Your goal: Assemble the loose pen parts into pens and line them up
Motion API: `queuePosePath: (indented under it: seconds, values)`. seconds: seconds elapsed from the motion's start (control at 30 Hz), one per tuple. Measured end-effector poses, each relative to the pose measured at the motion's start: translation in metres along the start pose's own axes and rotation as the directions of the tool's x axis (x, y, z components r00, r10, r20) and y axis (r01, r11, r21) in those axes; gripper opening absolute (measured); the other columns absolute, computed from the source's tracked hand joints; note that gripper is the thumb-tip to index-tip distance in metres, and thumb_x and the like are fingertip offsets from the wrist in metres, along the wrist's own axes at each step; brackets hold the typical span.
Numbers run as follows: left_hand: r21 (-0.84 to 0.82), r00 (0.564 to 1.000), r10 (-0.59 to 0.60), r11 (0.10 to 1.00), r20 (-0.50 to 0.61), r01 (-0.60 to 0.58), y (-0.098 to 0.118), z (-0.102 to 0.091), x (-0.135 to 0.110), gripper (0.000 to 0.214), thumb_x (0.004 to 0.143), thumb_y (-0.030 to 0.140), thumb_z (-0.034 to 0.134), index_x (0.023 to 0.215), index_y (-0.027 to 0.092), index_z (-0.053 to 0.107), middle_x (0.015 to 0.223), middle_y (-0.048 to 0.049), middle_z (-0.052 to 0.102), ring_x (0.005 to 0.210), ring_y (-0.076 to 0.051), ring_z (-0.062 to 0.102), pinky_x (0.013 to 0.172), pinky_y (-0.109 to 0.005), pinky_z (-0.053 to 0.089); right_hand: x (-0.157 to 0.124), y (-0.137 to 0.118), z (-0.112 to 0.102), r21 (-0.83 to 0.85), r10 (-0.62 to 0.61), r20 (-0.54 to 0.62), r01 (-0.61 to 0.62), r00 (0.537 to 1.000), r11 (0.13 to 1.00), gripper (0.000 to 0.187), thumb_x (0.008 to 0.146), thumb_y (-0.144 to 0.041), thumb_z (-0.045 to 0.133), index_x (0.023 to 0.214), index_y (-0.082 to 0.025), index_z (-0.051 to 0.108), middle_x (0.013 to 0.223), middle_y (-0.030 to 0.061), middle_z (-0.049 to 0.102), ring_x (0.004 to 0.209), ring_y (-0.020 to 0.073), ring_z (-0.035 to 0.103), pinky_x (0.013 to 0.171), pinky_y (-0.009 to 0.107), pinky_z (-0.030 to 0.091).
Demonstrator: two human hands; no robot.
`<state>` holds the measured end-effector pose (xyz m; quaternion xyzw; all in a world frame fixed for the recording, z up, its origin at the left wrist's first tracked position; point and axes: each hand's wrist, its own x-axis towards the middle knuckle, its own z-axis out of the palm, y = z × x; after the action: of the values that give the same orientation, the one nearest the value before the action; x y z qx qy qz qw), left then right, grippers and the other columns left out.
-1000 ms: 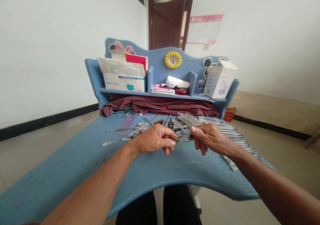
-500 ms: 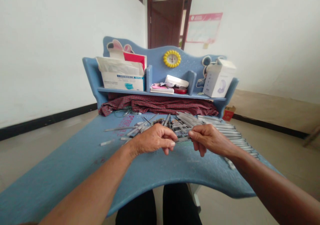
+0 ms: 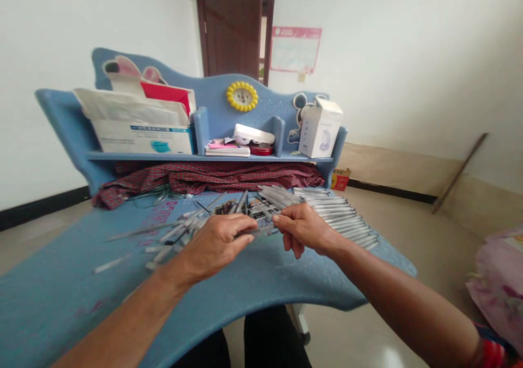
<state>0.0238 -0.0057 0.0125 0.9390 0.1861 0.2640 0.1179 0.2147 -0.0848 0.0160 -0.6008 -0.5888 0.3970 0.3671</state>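
Near the middle of the desk, my left hand [image 3: 223, 243] and my right hand [image 3: 300, 229] face each other. A slim, clear pen barrel [image 3: 265, 230] spans the gap between them. My right thumb and forefinger pinch one end, and the fingers of my left hand close round the other. Beyond them lies a loose heap of pen parts [image 3: 249, 209], dark and clear. More clear tubes [image 3: 278, 196] are stacked just behind my right hand. To its right, finished-looking pens [image 3: 343, 215] lie side by side in a row. Several whitish tubes [image 3: 175, 234] are scattered left of the heap.
The blue desk [image 3: 229, 292] has a curved front edge. At its back a shelf carries a mask box [image 3: 143, 136], a small stack of papers [image 3: 227, 149], a red tin [image 3: 261, 149] and a white carton [image 3: 321, 131]. A checked cloth [image 3: 204, 177] is bunched beneath the shelf.
The view has swung to the right, so the desk appears further left. Both hands stay close together on the pen barrel, and my left thumb and fingers have shifted slightly.
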Motion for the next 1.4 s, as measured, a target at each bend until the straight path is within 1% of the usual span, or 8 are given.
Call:
queuePosePath:
  seconds: [0.17, 0.3, 0.37, 0.43, 0.57, 0.8, 1.03, 1.4]
  values:
    - [0.160, 0.993, 0.118, 0.981, -0.023, -0.113, -0.003, 0.006, -0.001, 0.023, 0.084, 0.022, 0.045, 0.093, 0.016, 0.065, 0.085, -0.0069, 0.068, 0.077, -0.017, 0.063, 0.072, -0.025, 0.046, 0.005, 0.010, 0.004, 0.115, 0.076, -0.008, -0.074, 0.997, 0.991, 0.033, 0.088, -0.042, 0.040, 0.065, -0.019, 0.043, 0.038, -0.0058, 0.052, 0.024, 0.0077, 0.043, 0.027, 0.016, 0.029]
    - [0.181, 0.991, 0.134, 0.975, -0.021, -0.128, -0.003, 0.010, -0.001, 0.023, 0.084, 0.021, 0.044, 0.094, 0.016, 0.064, 0.085, -0.0068, 0.068, 0.077, -0.017, 0.063, 0.072, -0.025, 0.046, -0.004, 0.014, 0.002, -0.204, -0.081, -0.164, 0.047, 0.983, 0.978, 0.034, 0.090, -0.045, 0.037, 0.073, -0.018, 0.050, 0.052, -0.0008, 0.059, 0.038, 0.0095, 0.051, 0.039, 0.019, 0.037]
    - [0.141, 0.992, 0.123, 0.983, -0.009, -0.120, -0.003, 0.011, -0.001, 0.022, 0.083, 0.022, 0.046, 0.094, 0.017, 0.065, 0.086, -0.0060, 0.068, 0.079, -0.017, 0.063, 0.074, -0.024, 0.046, -0.011, 0.014, 0.002, -0.553, -0.365, -0.237, 0.184, 0.900, 0.812, 0.026, 0.088, -0.042, 0.045, 0.087, -0.017, 0.056, 0.072, 0.0044, 0.064, 0.060, 0.0144, 0.059, 0.052, 0.024, 0.041]
    - [0.084, 0.995, 0.099, 0.991, 0.016, -0.100, -0.001, 0.012, 0.000, 0.020, 0.082, 0.023, 0.049, 0.091, 0.018, 0.066, 0.086, -0.0050, 0.069, 0.079, -0.017, 0.064, 0.074, -0.024, 0.046, -0.018, 0.014, 0.004, -0.812, -0.580, -0.116, 0.259, 0.806, 0.523, 0.020, 0.087, -0.034, 0.049, 0.098, -0.019, 0.057, 0.085, 0.0071, 0.064, 0.075, 0.0180, 0.058, 0.062, 0.027, 0.041]
    - [-0.069, 0.992, -0.002, 0.998, 0.122, 0.011, 0.005, 0.012, 0.001, 0.017, 0.078, 0.026, 0.055, 0.087, 0.020, 0.068, 0.081, -0.0017, 0.069, 0.072, -0.015, 0.064, 0.067, -0.021, 0.047, -0.025, 0.014, 0.009, -0.920, -0.614, 0.159, 0.342, 0.773, 0.193, 0.015, 0.088, -0.015, 0.044, 0.089, -0.018, 0.058, 0.077, 0.0038, 0.060, 0.067, 0.0153, 0.053, 0.062, 0.028, 0.035]
    - [-0.182, 0.966, -0.233, 0.951, 0.112, 0.250, 0.003, -0.001, 0.003, 0.036, 0.073, 0.042, 0.062, 0.098, 0.016, 0.066, 0.087, -0.0037, 0.070, 0.076, -0.017, 0.064, 0.071, -0.024, 0.049, -0.052, 0.029, -0.055, -0.872, -0.499, 0.108, 0.323, 0.860, 0.368, 0.022, 0.091, -0.022, 0.043, 0.087, -0.017, 0.063, 0.081, 0.0059, 0.062, 0.073, 0.0145, 0.057, 0.064, 0.024, 0.038]
    - [-0.094, 0.963, -0.229, 0.965, 0.143, 0.243, -0.003, 0.000, 0.006, 0.033, 0.076, 0.043, 0.056, 0.092, 0.016, 0.068, 0.079, -0.0028, 0.070, 0.071, -0.017, 0.063, 0.064, -0.022, 0.047, -0.093, 0.083, -0.142, -0.842, -0.312, -0.028, 0.146, 0.950, 0.519, 0.023, 0.089, -0.029, 0.046, 0.094, -0.020, 0.067, 0.097, 0.0091, 0.064, 0.085, 0.0177, 0.061, 0.078, 0.028, 0.043]
    - [-0.039, 0.942, -0.258, 0.961, 0.213, 0.272, -0.006, 0.005, 0.006, 0.035, 0.078, 0.043, 0.050, 0.092, 0.016, 0.068, 0.081, -0.0032, 0.070, 0.072, -0.017, 0.063, 0.064, -0.022, 0.045, -0.103, 0.110, -0.159, -0.839, -0.353, -0.060, 0.144, 0.934, 0.525, 0.028, 0.089, -0.034, 0.045, 0.094, -0.020, 0.068, 0.096, 0.0081, 0.067, 0.082, 0.0168, 0.065, 0.076, 0.026, 0.049]
